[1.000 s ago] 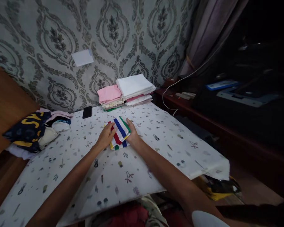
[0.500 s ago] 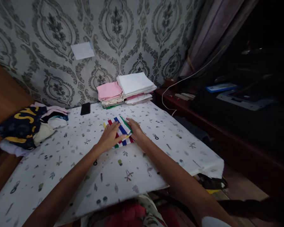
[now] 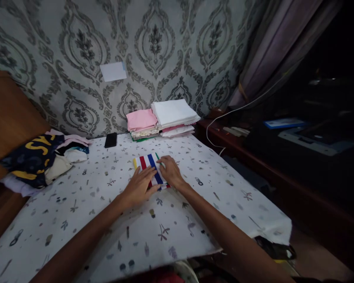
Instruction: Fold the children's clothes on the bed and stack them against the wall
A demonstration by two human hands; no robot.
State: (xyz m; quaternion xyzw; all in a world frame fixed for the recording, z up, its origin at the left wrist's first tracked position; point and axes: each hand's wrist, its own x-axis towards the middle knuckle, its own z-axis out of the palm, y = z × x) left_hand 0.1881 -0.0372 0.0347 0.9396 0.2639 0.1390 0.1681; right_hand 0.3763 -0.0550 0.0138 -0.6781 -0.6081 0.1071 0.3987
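Observation:
A small folded cloth (image 3: 151, 162) with red, white, blue, yellow and green stripes lies on the patterned white table cover (image 3: 106, 220). My left hand (image 3: 140, 186) rests on its left and near part, fingers spread and lying flat. At the cloth's right edge is my right hand (image 3: 170, 171), its fingers bent but apart, touching the green border. Neither hand grips anything that shows. Part of the near edge of the cloth is hidden under my left hand.
By the wall stand folded stacks, one topped with pink cloth (image 3: 141, 120), one with white cloth (image 3: 175, 112). A black phone (image 3: 111, 140) lies left of them. Loose clothes (image 3: 44, 159) are heaped at far left. A white cable (image 3: 208, 131) hangs at right.
The striped cloth now looks squarer and flatter, with its near right corner laid closer in line. My right hand has bent its fingers over the right edge. The view has tilted up slightly.

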